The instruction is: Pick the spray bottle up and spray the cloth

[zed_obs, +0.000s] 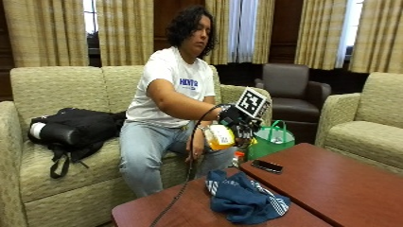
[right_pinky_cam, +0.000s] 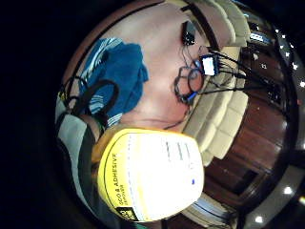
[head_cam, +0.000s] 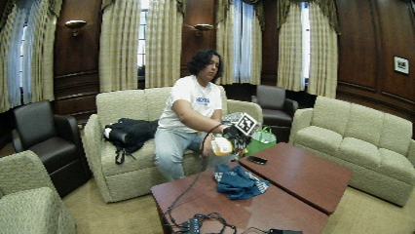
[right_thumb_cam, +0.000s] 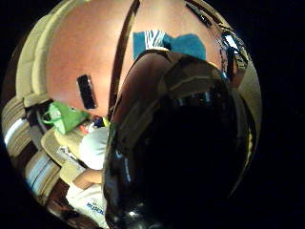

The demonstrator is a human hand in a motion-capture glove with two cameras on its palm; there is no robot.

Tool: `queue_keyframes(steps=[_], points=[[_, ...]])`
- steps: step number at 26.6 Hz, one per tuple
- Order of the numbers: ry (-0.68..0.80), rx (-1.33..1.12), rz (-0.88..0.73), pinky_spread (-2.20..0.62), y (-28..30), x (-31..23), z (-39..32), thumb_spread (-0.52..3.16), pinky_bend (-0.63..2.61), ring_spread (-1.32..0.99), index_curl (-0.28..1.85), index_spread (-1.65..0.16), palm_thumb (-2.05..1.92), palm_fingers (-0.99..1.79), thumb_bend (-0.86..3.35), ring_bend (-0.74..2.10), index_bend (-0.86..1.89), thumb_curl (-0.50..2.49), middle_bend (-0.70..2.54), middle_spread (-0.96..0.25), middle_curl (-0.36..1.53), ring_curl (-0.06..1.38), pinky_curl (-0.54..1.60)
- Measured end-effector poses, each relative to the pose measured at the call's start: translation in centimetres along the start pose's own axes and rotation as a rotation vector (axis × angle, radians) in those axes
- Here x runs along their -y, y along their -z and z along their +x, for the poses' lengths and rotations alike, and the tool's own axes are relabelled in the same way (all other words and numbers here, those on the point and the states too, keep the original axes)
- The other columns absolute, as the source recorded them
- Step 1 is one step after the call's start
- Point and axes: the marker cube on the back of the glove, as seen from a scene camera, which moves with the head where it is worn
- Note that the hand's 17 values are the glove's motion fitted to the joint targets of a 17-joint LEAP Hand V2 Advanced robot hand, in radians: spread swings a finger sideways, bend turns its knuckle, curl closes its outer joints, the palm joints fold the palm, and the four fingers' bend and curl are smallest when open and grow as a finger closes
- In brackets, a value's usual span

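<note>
The gloved right hand (zed_obs: 238,122) grips a yellow and white spray bottle (zed_obs: 220,136) in the air, above and behind the blue cloth (zed_obs: 244,198). That cloth, striped white at its edges, lies crumpled on the near wooden table (zed_obs: 182,213). The bottle (right_pinky_cam: 150,174) fills much of the little finger side palm view, with the cloth (right_pinky_cam: 116,78) on the table beyond it. In the thumb side view a dark shiny shape close to the palm hides most of the scene; the cloth (right_thumb_cam: 174,44) shows past it. The wide view shows the hand (head_cam: 235,132), bottle (head_cam: 221,145) and cloth (head_cam: 238,181).
A black phone (zed_obs: 267,166) lies on the second table (zed_obs: 334,184) to the right. A green bag (zed_obs: 272,139) stands by the sofa. A black backpack (zed_obs: 72,130) rests on the sofa. Cables and a small device (head_cam: 201,225) lie at the table's near end.
</note>
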Motion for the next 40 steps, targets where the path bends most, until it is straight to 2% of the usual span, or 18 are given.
queue_keyframes(steps=[7,12,19,27,34,40], points=[[0.11,0.287,0.168,-0.27,5.3,-1.1,-0.1,0.28,0.48,-0.21,0.6,-0.24,0.91,1.34,-0.03,0.68,0.41,0.83,0.6,-0.19,0.58,0.51,0.42],[0.217,0.523,0.265,-0.27,6.6,-0.8,-1.0,0.28,0.48,-0.21,0.6,-0.24,0.91,1.34,-0.03,0.68,0.41,0.83,0.6,-0.19,0.58,0.51,0.42],[0.329,0.898,0.341,-0.27,5.5,-0.3,-7.5,0.28,0.48,-0.21,0.6,-0.24,0.91,1.34,-0.03,0.68,0.41,0.84,0.6,-0.19,0.58,0.51,0.42],[0.42,1.291,0.386,-0.27,3.7,2.2,-11.1,0.28,0.48,-0.21,0.61,-0.24,0.91,1.33,-0.03,0.69,0.4,0.84,0.6,-0.19,0.58,0.51,0.42],[0.458,1.474,0.468,-0.26,0.6,4.4,-14.3,0.28,0.48,-0.21,0.61,-0.24,0.91,1.33,-0.03,0.69,0.4,0.85,0.59,-0.19,0.58,0.51,0.42],[0.417,1.542,0.498,-0.26,-3.0,6.4,-16.6,0.29,0.48,-0.21,0.61,-0.24,0.92,1.33,-0.03,0.69,0.4,0.85,0.59,-0.19,0.58,0.51,0.42]])
